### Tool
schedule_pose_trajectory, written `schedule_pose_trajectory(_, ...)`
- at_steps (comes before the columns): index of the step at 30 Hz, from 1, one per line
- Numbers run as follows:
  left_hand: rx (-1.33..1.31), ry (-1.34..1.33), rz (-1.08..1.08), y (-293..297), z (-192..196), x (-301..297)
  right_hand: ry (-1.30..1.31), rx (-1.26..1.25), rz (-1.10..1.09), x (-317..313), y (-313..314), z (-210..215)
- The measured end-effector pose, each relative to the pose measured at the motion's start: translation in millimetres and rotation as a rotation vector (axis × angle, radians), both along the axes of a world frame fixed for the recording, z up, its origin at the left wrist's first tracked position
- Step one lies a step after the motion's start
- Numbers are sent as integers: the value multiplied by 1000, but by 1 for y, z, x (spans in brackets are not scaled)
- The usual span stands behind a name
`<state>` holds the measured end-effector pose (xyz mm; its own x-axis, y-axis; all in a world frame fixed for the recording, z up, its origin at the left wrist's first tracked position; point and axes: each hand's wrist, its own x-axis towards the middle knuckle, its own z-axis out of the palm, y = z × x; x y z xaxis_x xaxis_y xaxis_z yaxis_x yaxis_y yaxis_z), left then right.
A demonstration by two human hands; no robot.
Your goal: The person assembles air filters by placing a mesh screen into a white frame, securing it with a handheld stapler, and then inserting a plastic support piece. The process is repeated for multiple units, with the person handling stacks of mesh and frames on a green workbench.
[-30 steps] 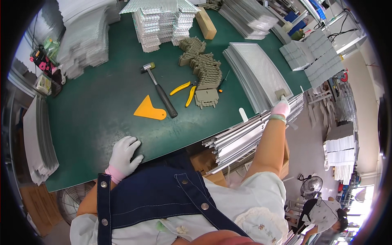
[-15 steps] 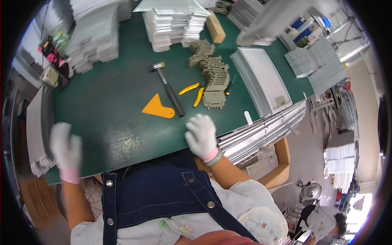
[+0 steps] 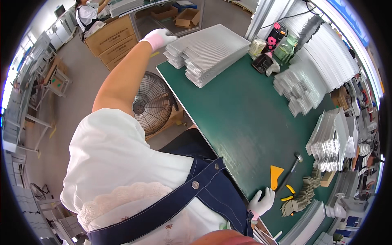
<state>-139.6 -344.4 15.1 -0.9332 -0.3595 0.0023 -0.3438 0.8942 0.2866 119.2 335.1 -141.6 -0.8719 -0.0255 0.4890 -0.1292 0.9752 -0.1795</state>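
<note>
My left hand, in a white glove with a pink cuff, reaches out to the corner of a stack of silvery mesh panels. Its fingers are extended, with no object visible in them; I cannot tell whether the fingertips touch the stack. My right hand, gloved alike, rests open at the table's near edge with its fingers apart. Close to it lie an orange scraper, a hammer with a dark handle and yellow-handled pliers. Beyond these runs a row of grey-green slotted plastic pieces.
A standing fan is beside the green table, near my left arm. Brown cartons stand behind it. More panel stacks line the table's far side, near a green bottle. A co-worker is at the upper left.
The view has swung to the left. My left hand has gone from above the table's left part out to the mesh panel stack. My right hand stays near the scraper and hammer.
</note>
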Motion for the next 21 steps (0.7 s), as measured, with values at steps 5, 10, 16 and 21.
schedule_pose_trajectory(5,-190,-189,-150,25,-14,-33,-13,56,-10,-14,-6,-1)
schedule_pose_trajectory(10,-357,-265,-159,60,39,-41,-36,25,-33,-15,-19,0)
schedule_pose_trajectory(16,-162,-75,-57,33,47,-43,-24,-9,-45,-17,-19,-6)
schedule_pose_trajectory(21,-55,744,-125,-23,33,-19,-64,-17,-11,-20,-20,-2)
